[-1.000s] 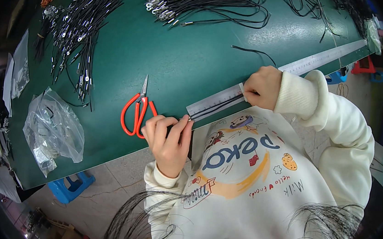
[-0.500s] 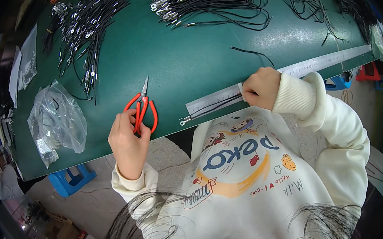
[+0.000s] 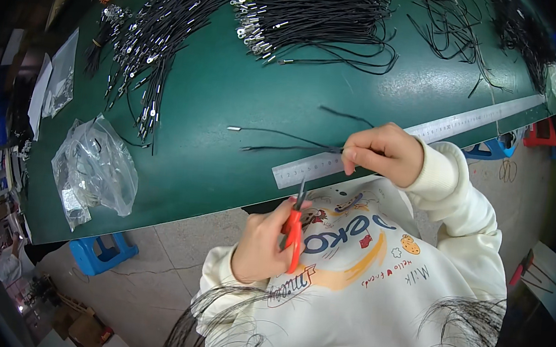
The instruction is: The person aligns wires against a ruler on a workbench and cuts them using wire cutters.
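Note:
My left hand [image 3: 263, 244] is closed round a pair of scissors [image 3: 294, 237] with red handles, held low by the table's near edge. The scissors' blades point away from me, close to the end of a long metal ruler [image 3: 295, 173]. Above that ruler, my right hand [image 3: 387, 154] pinches thin black wires [image 3: 280, 149] between thumb and fingers. Two strands stretch left from the pinch, and one ends in a silver terminal [image 3: 233, 128]. Another black wire end [image 3: 345, 116] sticks out on the far side of my right hand.
Bundles of black wires with silver terminals [image 3: 319, 23] lie at the back, with a second heap [image 3: 171, 36] to their left. Loose black wires [image 3: 448, 39] are at the back right. A clear plastic bag [image 3: 107, 170] sits at the left. Blue stools [image 3: 101, 253] stand below the table edge.
My left hand has brought the scissors rightward to the ruler's end. My right hand has lifted the wires off the ruler, and their ends now spread out to the left.

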The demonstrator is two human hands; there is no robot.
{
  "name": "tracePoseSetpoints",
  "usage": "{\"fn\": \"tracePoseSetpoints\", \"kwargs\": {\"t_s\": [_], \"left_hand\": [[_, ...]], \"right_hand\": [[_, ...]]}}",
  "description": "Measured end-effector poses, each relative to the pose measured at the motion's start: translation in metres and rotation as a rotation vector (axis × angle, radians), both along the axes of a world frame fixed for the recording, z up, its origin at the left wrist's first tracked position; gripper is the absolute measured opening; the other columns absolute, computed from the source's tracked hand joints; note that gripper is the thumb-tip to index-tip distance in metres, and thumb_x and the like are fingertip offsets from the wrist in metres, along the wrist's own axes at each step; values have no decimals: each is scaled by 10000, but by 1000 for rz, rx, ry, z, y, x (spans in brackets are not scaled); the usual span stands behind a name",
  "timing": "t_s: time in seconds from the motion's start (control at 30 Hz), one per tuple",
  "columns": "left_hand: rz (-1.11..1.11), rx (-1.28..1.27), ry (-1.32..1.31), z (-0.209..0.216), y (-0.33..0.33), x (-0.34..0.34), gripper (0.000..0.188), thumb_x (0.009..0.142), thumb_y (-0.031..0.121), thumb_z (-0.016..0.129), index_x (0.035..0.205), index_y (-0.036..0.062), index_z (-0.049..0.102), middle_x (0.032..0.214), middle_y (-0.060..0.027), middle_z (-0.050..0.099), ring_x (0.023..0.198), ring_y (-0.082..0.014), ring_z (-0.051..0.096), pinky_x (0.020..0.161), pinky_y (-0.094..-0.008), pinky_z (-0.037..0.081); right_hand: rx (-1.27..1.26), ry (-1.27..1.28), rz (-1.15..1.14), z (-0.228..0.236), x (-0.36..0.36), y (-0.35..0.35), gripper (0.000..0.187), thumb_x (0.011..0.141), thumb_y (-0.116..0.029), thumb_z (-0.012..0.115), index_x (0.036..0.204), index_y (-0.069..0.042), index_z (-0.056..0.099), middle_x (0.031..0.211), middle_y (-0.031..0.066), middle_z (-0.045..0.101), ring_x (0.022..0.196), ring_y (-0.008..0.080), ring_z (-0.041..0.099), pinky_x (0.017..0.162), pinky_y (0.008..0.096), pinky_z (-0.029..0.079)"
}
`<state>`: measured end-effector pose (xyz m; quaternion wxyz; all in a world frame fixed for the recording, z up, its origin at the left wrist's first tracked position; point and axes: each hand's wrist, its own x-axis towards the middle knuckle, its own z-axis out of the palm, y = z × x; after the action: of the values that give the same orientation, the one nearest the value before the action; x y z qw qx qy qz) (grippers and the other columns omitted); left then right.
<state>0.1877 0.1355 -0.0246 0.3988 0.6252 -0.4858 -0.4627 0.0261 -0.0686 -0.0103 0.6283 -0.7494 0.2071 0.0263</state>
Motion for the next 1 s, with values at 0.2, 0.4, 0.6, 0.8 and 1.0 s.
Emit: {"fn": "tracePoseSetpoints", "kwargs": {"t_s": [0.2, 0.4, 0.6, 0.8, 1.0], "left_hand": [[-152, 30, -26, -3, -26, -10, 450, 694, 15, 601, 1108, -124, 487, 620, -152, 573, 510, -287, 604, 500, -313, 466], [-136, 28, -68, 1, -36, -18, 402, 700, 12, 590, 1071, -116, 505, 572, -160, 536, 477, -294, 582, 475, -329, 445], [-120, 19, -66, -1, -36, -19, 400, 701, 3, 584, 1075, -112, 504, 586, -168, 548, 490, -306, 588, 483, -338, 453], [-90, 6, -106, -1, -34, -19, 403, 703, -3, 581, 1083, -109, 500, 597, -174, 556, 513, -322, 596, 493, -346, 463], [16, -9, -136, -9, -35, -5, 218, 816, 19, 543, 1018, -59, 566, 524, -62, 511, 453, -87, 515, 457, -248, 420]], "right_hand": [[-50, -121, 20, 2, -7, 7, 209, 895, -146, 467, 812, -41, 627, 708, 69, 627, 560, 191, 559, 545, 273, 438], [-59, -149, 16, 6, -8, 9, 202, 901, -150, 475, 837, -30, 626, 758, 83, 656, 639, 230, 619, 587, 295, 474], [-81, -125, 41, 11, -6, 9, 196, 901, -139, 476, 846, -15, 618, 775, 88, 661, 682, 243, 639, 614, 301, 490], [-126, -133, 41, 12, -1, 9, 189, 896, -130, 478, 832, -7, 606, 777, 96, 660, 691, 255, 640, 614, 307, 494], [-182, -194, 56, 4, 23, 4, 180, 884, -127, 475, 828, -17, 606, 756, 104, 652, 680, 279, 625, 612, 332, 488]]}}
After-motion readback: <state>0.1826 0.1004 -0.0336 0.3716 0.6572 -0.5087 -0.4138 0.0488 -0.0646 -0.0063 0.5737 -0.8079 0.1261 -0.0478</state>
